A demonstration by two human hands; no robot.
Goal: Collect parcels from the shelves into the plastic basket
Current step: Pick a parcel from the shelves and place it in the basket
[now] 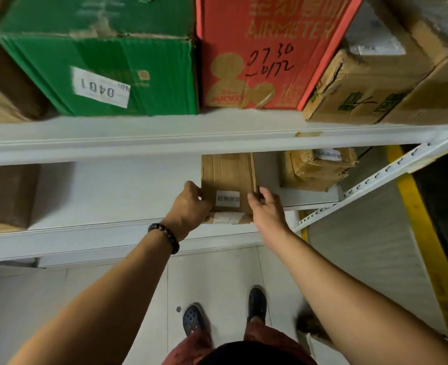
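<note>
A small brown cardboard parcel (pixel 228 177) with a white label lies on the lower white shelf (pixel 112 185), its near end at the shelf's front edge. My left hand (pixel 190 206) grips its left side, fingers curled round the corner. My right hand (pixel 266 206) holds its right side, thumb against the front. A dark bead bracelet is on my left wrist. No plastic basket is in view.
A taped brown parcel (pixel 317 167) sits right of the held one; another brown box (pixel 9 196) at the far left. The upper shelf (pixel 165 138) carries a green box (pixel 107 61), a red box (pixel 265 51) and brown cartons (pixel 370 83). My feet stand on the tiled floor below.
</note>
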